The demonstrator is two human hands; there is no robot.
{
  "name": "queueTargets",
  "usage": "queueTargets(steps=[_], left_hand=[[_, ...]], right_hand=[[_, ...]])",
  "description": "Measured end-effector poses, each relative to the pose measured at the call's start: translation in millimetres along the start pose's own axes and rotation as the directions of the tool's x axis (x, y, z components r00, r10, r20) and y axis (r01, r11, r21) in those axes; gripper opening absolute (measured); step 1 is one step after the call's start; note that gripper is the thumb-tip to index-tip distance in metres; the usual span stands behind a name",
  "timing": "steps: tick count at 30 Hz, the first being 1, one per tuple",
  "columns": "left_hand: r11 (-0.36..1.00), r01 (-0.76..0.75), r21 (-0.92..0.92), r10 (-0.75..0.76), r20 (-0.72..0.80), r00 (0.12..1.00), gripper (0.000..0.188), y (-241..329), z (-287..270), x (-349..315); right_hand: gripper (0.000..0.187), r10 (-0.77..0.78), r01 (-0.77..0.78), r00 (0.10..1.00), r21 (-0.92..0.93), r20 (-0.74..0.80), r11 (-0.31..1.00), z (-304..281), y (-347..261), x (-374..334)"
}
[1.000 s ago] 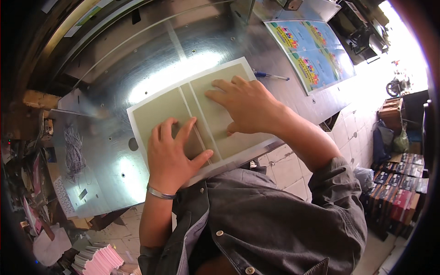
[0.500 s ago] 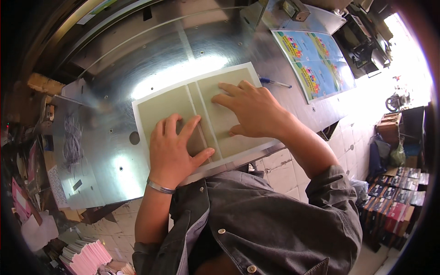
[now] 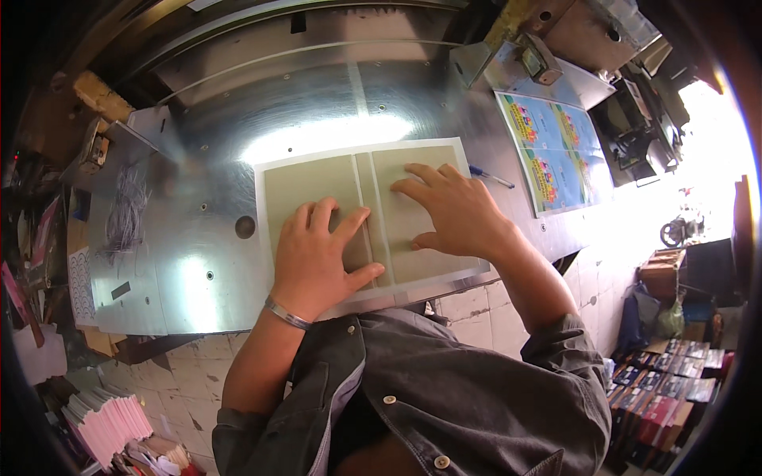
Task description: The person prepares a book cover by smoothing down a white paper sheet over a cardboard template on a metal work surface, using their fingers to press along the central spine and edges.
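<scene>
A white sheet (image 3: 421, 144) lies on the metal table near its front edge, with a margin showing around the boards on it. On it are a left grey-brown board (image 3: 305, 184), a narrow middle strip (image 3: 367, 181) and a right grey-brown board (image 3: 425, 268), with thin pale gaps between them. My left hand (image 3: 313, 255) rests with fingers spread over the lower part of the left board, index finger and thumb reaching the strip. My right hand (image 3: 456, 208) lies spread on the right board. Neither hand grips anything.
A blue pen (image 3: 494, 176) lies just right of the sheet. Farther right is a blue printed sheet (image 3: 556, 155). A tangle of thin strips (image 3: 127, 210) lies on the table (image 3: 178, 230) at left. Stacked books (image 3: 663, 389) and pink paper stacks (image 3: 111, 424) stand lower down.
The whole view has tilted and shifted, so the table sits lower in the picture. Both hands keep nearly the same places on the boards.
</scene>
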State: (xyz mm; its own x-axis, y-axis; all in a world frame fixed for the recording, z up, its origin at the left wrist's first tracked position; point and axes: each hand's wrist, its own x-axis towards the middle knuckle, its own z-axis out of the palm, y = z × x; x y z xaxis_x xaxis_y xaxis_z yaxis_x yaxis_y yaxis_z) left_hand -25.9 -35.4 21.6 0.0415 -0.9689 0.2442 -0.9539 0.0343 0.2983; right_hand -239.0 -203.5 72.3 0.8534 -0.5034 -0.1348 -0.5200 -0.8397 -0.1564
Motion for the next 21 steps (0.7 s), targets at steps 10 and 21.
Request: queueTargets(steps=[10,21], left_hand=[[1.0,0.001,0.021,-0.001,0.004,1.0,0.083,1.1,1.1,-1.7],[1.0,0.016,0.002,-0.016,-0.034,0.999,0.091,-2.2,11.8,-6.7]], right_hand=[[0.088,0.013,-0.013,1.0,-0.003,-0.009,1.0,2.1,0.1,-1.4],[0.088,0.062,-0.06,0.997,0.064,-0.035,0.996,5.5,-2.8,-8.1]])
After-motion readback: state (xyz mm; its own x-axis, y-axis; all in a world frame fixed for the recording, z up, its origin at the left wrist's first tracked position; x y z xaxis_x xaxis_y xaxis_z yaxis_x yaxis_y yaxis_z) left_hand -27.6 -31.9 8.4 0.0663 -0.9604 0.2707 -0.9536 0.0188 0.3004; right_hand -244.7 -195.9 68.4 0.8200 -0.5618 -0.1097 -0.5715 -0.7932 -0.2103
